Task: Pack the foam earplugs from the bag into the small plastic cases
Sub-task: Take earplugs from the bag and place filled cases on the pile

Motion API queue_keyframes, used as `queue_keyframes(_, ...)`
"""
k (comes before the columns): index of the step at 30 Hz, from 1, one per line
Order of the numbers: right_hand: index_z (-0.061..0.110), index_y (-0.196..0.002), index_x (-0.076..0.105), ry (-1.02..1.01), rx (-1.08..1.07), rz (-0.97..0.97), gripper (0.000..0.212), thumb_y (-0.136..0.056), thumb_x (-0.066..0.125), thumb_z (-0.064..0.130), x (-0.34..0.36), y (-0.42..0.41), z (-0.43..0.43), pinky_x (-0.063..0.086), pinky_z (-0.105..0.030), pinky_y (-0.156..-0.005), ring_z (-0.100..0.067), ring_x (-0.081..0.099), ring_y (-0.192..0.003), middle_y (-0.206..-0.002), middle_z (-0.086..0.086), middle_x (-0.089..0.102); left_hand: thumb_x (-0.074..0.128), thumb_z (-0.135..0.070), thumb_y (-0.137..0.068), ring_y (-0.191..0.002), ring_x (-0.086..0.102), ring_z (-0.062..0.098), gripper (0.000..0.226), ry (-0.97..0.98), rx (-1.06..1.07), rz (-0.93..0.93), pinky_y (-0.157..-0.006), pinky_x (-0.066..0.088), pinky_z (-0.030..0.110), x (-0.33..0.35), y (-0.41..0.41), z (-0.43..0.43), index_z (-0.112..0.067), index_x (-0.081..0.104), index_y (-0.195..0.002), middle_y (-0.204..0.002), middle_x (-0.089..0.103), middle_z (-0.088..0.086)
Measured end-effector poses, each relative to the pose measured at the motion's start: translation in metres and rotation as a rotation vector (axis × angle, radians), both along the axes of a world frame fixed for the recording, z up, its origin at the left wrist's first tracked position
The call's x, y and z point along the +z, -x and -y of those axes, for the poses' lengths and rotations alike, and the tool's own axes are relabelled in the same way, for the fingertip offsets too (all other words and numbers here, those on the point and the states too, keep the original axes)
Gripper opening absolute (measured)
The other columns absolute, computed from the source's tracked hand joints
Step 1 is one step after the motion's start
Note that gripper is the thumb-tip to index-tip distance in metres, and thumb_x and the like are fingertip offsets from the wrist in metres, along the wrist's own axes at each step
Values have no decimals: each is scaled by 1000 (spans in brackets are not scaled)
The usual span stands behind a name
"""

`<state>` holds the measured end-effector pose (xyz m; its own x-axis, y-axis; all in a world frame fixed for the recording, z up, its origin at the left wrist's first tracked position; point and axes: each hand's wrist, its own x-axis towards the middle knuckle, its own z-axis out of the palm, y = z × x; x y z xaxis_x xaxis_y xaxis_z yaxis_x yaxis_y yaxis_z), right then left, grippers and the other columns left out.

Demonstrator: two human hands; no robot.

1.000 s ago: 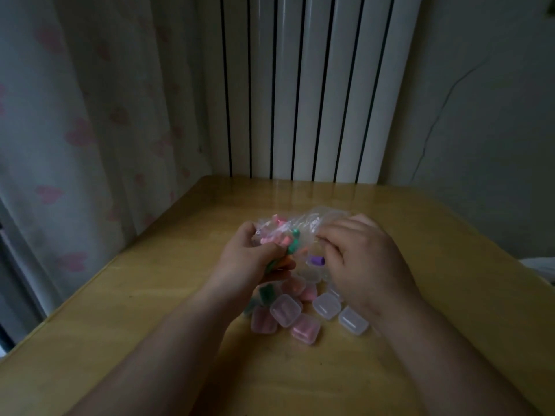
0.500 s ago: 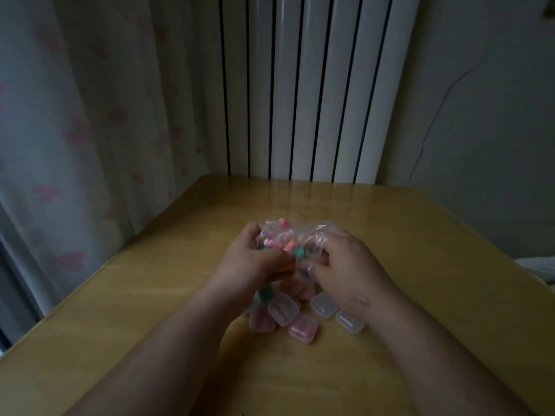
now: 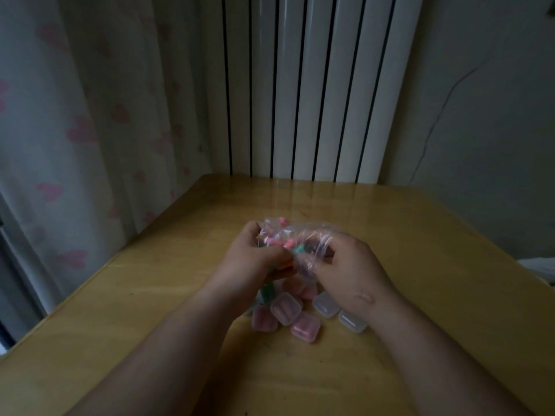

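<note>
1. Dim light and muted colours. The clear bag (image 3: 303,232) is blurred, and its lower part is hidden behind both hands.
2. The foam earplugs (image 3: 289,244) show through the film as pink pieces with at least one green. Their number cannot be told.
3. The small plastic cases (image 3: 285,307) sit in a cluster on the worktop (image 3: 144,313) under the hands, the farther ones covered by the wrists. Three near cases show pink inside.
4. Two clear cases (image 3: 326,304) on the right of the cluster look colourless; whether they hold anything cannot be told.
5. A green shape (image 3: 265,293) sits under the left wrist. It could be a case or a loose earplug, too blurred to say.
6. Left hand (image 3: 255,261): the fingers are curled round the left side of the bag with the thumb across its near face, gripping it.
7. Right hand (image 3: 351,267): the fingers are bent and pinch the film at the bag's right side. The fingertips are partly veiled by the plastic.
8. The bag is held between the two hands, above the far part of the case cluster.
9. Surroundings: a curtain (image 3: 75,133) with pink hearts on the left, a white ribbed radiator (image 3: 315,85) behind the worktop, and a wall (image 3: 486,115) with a thin crack on the right.
</note>
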<state>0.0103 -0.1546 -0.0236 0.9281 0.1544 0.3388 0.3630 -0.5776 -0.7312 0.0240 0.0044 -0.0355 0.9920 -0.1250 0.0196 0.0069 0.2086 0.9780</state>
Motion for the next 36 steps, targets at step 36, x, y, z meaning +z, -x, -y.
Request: queue_keyframes(36,31,-79,68,-285,-222,23,19,-76,81,18,3,-1,2,51,-13,-60,-4,66,-79,-84,13,70,65,-17,-86,-95,55,-4,50,-928,98,410,-69,53,13,0,9,8,-42,51,-127,-124,46,-24)
